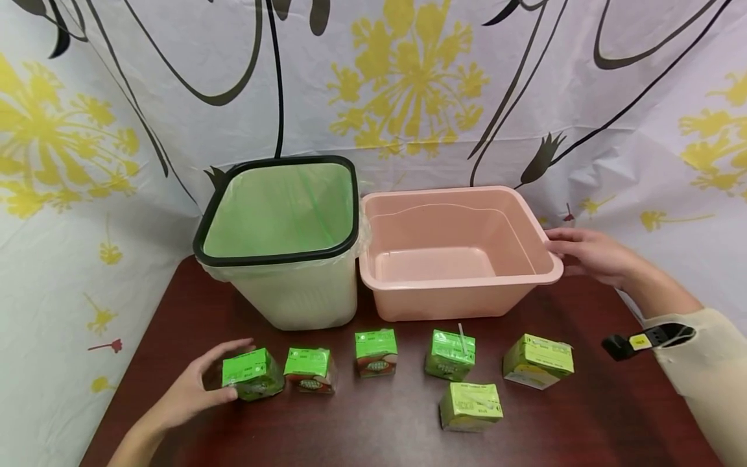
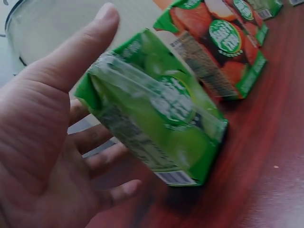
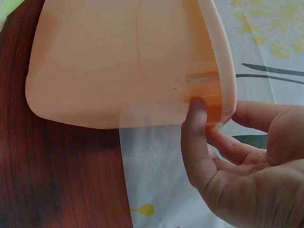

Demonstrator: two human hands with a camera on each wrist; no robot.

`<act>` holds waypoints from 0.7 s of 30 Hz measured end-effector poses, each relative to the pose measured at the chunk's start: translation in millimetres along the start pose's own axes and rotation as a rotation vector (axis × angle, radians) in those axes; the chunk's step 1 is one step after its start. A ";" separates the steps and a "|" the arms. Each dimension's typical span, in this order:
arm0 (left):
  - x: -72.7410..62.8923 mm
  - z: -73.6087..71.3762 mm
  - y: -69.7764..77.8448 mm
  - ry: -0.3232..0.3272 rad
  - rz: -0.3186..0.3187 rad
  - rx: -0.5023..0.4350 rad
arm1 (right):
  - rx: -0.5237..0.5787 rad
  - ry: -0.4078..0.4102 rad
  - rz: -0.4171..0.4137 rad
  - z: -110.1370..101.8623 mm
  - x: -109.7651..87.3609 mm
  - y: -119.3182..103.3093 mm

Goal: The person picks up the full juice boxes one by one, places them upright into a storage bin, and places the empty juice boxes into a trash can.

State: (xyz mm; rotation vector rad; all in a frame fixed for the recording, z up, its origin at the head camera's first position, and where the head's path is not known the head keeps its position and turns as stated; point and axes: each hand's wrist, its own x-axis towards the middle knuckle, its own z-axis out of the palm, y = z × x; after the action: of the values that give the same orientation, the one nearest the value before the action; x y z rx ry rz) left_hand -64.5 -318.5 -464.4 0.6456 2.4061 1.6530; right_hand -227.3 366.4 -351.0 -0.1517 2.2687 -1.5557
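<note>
At the left front of the table, my left hand is spread around a green juice box. In the left wrist view its thumb is raised over the near end of the green box, with the other fingers extended behind. My right hand holds the right side of a pink plastic basin. In the right wrist view the thumb lies against the basin's outer wall, and other fingers reach round the rim's corner, their tips partly hidden.
A bin with a black rim and clear liner stands left of the basin. Red-and-green juice boxes, another green box with a straw, and yellow-green boxes stand in front. A patterned sheet hangs behind.
</note>
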 end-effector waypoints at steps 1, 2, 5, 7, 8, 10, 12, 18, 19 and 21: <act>-0.6 2.1 -1.5 0.006 -0.024 0.014 | 0.020 -0.005 -0.002 0.1 0.2 0.5; -0.9 4.1 -3.0 0.009 -0.050 0.022 | 0.039 -0.004 -0.002 0.6 0.4 0.8; -0.3 9.6 -6.9 0.004 -0.100 0.022 | 0.076 -0.011 -0.003 1.4 1.2 0.8; 0.4 12.6 -8.8 0.000 -0.113 0.001 | 0.090 -0.007 0.000 1.9 1.9 0.8; 0.6 13.7 -9.6 -0.001 -0.119 -0.011 | 0.097 -0.007 0.001 2.2 2.1 0.7; 0.6 15.4 -10.6 0.008 -0.124 -0.024 | 0.101 -0.010 -0.001 2.4 2.6 1.0; 0.4 16.4 -11.0 0.022 -0.127 -0.031 | 0.109 -0.014 -0.003 2.5 2.9 1.4; 0.5 17.4 -11.3 0.027 -0.079 -0.054 | 0.140 -0.024 0.003 1.1 3.9 1.5; 0.6 17.8 -11.3 0.030 -0.069 -0.054 | 0.154 -0.026 0.005 0.9 4.1 1.2; 0.8 19.0 -10.9 0.047 -0.061 -0.050 | 0.185 -0.031 0.007 0.5 4.9 0.5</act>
State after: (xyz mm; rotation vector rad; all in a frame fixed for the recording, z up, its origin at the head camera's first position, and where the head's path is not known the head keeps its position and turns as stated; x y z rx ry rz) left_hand -61.3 -305.3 -481.6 0.5255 2.3827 1.7170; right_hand -231.6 364.6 -352.8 -0.1165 2.0860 -1.7374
